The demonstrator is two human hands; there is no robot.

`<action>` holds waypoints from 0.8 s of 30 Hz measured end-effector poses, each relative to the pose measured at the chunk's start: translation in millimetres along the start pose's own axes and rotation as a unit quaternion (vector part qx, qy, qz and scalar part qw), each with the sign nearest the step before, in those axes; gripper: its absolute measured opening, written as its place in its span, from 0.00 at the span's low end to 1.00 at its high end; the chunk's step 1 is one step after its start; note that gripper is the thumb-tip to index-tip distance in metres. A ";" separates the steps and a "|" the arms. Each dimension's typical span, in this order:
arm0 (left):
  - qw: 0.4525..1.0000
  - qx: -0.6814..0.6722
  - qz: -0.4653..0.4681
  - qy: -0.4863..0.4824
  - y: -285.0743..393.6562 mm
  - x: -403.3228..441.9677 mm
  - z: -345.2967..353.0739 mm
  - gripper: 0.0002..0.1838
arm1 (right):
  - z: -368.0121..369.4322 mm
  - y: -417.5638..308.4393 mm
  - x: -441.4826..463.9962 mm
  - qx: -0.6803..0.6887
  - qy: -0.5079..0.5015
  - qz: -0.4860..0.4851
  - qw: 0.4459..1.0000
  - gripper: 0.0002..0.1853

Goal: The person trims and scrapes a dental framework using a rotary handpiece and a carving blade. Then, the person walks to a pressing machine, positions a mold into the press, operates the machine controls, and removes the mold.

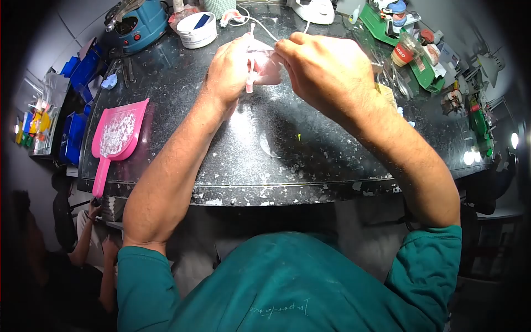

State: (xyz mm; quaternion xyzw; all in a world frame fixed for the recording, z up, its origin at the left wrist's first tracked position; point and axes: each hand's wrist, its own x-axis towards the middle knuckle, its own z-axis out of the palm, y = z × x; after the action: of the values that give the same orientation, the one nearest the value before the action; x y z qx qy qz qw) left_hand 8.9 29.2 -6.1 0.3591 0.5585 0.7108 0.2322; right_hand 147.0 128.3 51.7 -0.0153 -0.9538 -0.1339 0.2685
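Both hands are raised over the far middle of the dark, speckled table (232, 166). My left hand (229, 69) is closed on a pinkish, partly see-through sheet (267, 71), which hangs between the two hands. A narrow pink strip (250, 83) shows along the fingers of that hand. At the sheet's upper right edge, my right hand (323, 69) has its fingers pressed together; what lies between them is too small to make out. Below the hands, a small clear piece (266, 146) lies on the tabletop.
A pink dustpan (120, 133) with white debris lies at left. Behind stand a blue machine (136, 25), a white tub (197, 32) and a pink-and-white dental model (229, 18). Green trays (426, 74) are at right. Another person's arm (83, 235) shows at lower left.
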 end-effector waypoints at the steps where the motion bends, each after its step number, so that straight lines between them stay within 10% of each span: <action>1: 1.000 -0.013 0.005 -0.006 -0.2 0.2 0.1 0.14 | 3.5 0.9 -2.4 0.031 0.007 0.023 0.999 0.09; 8: 0.981 -0.193 0.010 -0.003 9.8 4.9 0.6 0.20 | -13.5 2.4 2.7 0.334 -0.113 0.231 0.907 0.17; 14: 0.949 -0.268 0.048 -0.156 7.4 9.6 -11.0 0.27 | -17.3 -2.4 -10.2 0.244 -0.030 0.206 0.947 0.14; 24: 0.954 -0.264 0.030 -0.141 10.9 5.6 -4.2 0.27 | -22.1 -5.0 -6.8 0.214 -0.037 0.185 0.958 0.12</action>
State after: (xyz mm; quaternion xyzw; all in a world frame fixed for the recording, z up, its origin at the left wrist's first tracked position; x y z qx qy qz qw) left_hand 2.8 27.7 5.2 0.3981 0.3013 0.7817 0.3738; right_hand 163.6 117.9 65.1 -0.1387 -0.9499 0.1264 0.2501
